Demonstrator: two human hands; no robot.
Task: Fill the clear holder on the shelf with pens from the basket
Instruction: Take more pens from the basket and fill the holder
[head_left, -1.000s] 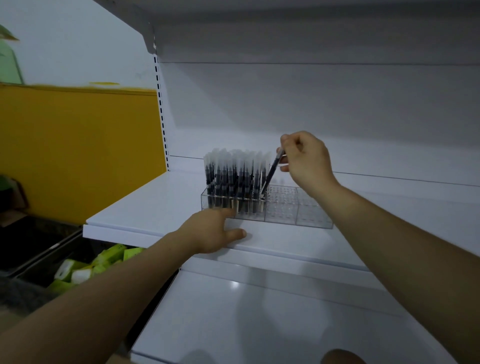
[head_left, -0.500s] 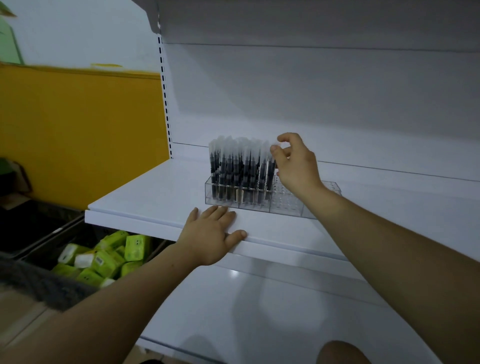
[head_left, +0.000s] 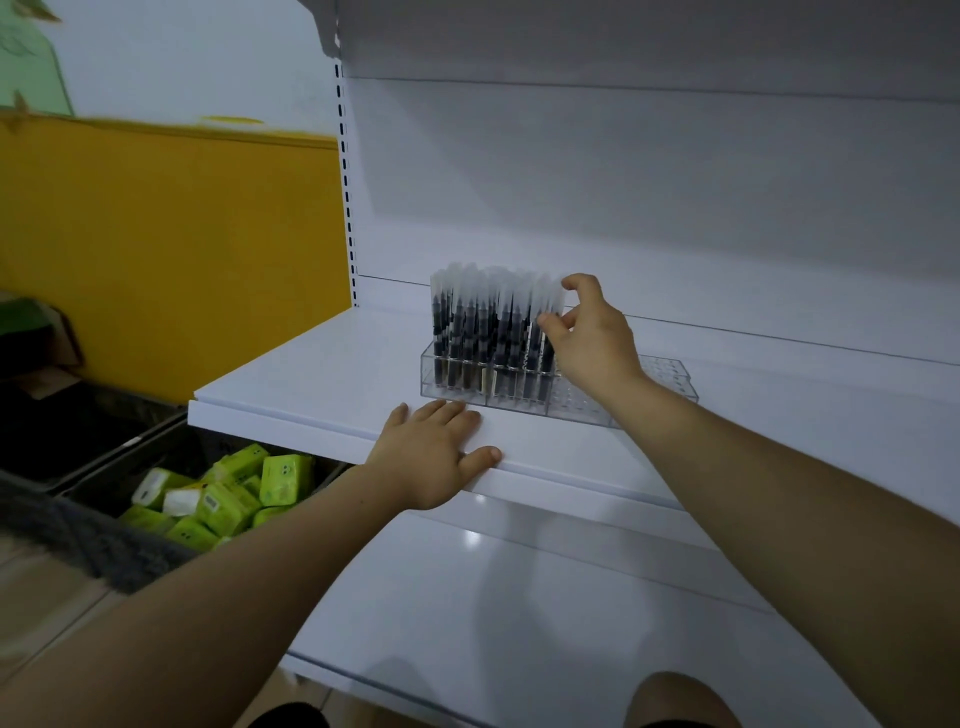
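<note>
The left hand (head_left: 431, 457) lay flat on the front edge of the shelf (head_left: 291, 379), fingers straight, holding nothing. The right hand (head_left: 592, 343) sat against the rightmost of the pens (head_left: 483, 322), thumb touching. I could not tell whether it gripped. The clear holder (head_left: 667, 376) stood on the shelf, its right part unfilled. I judged a pen was being seated. The next move called for another pen from the basket, which was out of view.

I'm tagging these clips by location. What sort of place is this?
Probably a shop, perhaps a stationery aisle being stocked: white retail shelving on a slotted upright, a clear holder displaying capped pens, and green packs in a bin alongside.
</note>
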